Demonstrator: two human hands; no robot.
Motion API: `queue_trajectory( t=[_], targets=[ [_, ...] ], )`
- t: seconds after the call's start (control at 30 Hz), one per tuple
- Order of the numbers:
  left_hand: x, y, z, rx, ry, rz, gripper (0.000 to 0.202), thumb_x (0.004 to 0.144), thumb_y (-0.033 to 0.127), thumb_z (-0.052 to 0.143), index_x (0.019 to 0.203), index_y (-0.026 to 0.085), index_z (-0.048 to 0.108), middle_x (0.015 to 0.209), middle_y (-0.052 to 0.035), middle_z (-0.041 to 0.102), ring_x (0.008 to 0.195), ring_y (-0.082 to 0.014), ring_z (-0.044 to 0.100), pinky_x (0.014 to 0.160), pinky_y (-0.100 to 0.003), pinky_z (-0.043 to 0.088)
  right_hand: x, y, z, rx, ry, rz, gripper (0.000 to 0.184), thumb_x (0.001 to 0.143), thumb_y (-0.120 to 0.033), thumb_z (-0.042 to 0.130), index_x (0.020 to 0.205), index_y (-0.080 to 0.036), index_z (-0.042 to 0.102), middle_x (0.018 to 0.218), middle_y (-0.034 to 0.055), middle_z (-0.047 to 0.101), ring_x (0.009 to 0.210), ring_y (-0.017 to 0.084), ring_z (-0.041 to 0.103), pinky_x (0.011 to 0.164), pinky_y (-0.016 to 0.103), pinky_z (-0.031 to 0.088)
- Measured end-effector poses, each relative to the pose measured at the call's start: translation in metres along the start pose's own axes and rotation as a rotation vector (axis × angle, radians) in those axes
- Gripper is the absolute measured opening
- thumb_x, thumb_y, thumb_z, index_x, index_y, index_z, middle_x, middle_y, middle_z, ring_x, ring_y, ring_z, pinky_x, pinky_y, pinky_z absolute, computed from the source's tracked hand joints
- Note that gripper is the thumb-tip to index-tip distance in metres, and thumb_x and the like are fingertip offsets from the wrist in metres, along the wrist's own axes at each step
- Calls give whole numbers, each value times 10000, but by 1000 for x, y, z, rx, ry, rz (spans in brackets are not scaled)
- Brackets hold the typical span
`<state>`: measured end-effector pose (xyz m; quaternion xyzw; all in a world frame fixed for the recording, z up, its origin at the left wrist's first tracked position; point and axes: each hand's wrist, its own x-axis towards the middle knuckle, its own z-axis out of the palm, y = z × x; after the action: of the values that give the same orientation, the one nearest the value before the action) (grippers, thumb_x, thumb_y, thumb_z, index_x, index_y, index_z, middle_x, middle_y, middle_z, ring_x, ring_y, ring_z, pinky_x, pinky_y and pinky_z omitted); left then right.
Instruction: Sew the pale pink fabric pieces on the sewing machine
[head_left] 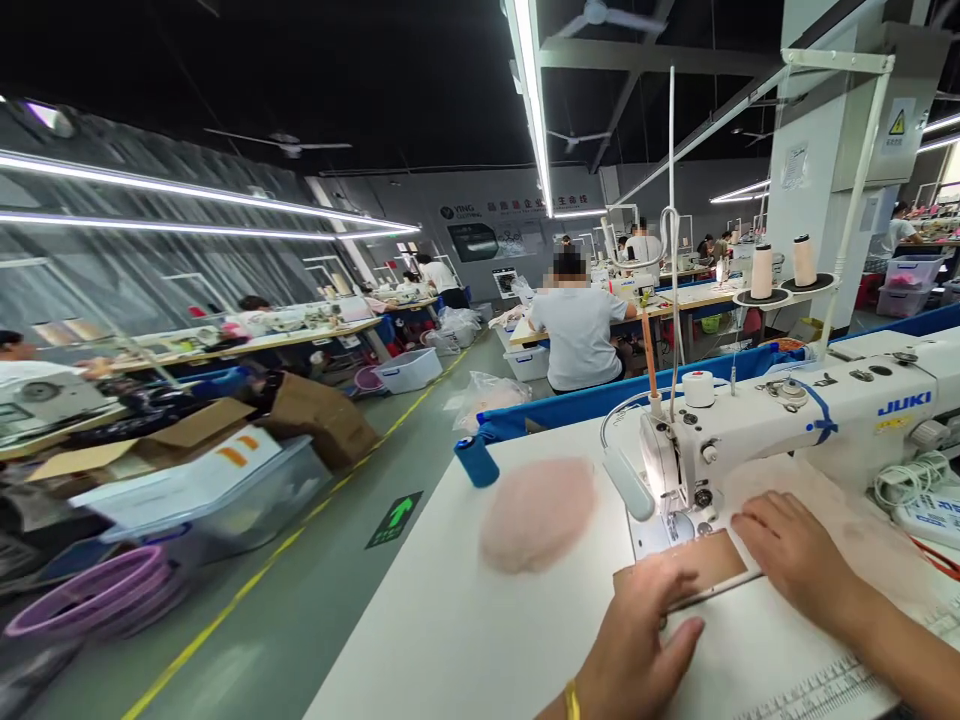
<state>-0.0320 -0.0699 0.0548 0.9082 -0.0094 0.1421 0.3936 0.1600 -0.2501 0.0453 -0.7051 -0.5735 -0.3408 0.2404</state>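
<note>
A white JUKI sewing machine [772,420] stands on the right of a white worktable, its lamp lit over the needle area. A flat tan piece [716,562] lies just in front of the presser foot. My left hand [637,635] rests over its left end, thumb held apart from the fingers. At the other end, my right hand [799,555] lies with fingers stretched beside the needle area. Sheer pale pink fabric [832,500] spreads behind and right of that hand. Another rounded pale pink fabric piece [536,515] lies left of the machine.
A blue thread cone [477,462] stands at the table's far left corner. A ruler strip [817,690] runs along the near side. Coiled white cable [911,480] sits at right. Across the aisle are a clear bin [277,480] and purple baskets [90,600]. A co-worker [577,330] sits ahead.
</note>
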Motion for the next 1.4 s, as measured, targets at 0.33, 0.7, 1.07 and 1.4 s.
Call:
queue_trajectory(
  t=[0.33, 0.7, 1.07, 1.4],
  targets=[
    [-29, -3, -7, -110, 36, -445, 101, 876, 201, 583, 964, 190, 632, 801, 7, 641, 742, -169, 582, 693, -280, 435, -45, -43, -21, 458, -181, 140, 335, 1058, -236, 538, 1383, -292, 593, 1150, 70, 751, 1037, 224, 722, 881, 326, 589],
    [-41, -21, -53, -59, 110, -606, 150, 954, 302, 500, 960, 207, 617, 737, 9, 654, 627, -170, 569, 614, -279, 436, -53, -48, -2, 531, -376, 28, 172, 1057, -192, 543, 1162, -268, 657, 1181, 106, 705, 1083, 256, 668, 883, 407, 600],
    [-30, 5, -15, 542, -357, 73, 145, 927, 179, 658, 1069, 200, 677, 1082, -123, 731, 1021, -276, 684, 974, -403, 524, -31, -16, 14, 279, -212, 11, 261, 1032, -207, 526, 1192, -270, 723, 1195, 84, 771, 1057, 277, 698, 865, 429, 554],
    [-19, 14, -38, 636, -151, -347, 203, 863, 279, 773, 1003, 175, 667, 1072, -143, 661, 1034, -336, 618, 909, -440, 511, -42, -84, 6, 584, -355, -115, 368, 1002, -130, 563, 1307, -309, 665, 1266, 110, 716, 1088, 248, 684, 910, 423, 594]
  ],
)
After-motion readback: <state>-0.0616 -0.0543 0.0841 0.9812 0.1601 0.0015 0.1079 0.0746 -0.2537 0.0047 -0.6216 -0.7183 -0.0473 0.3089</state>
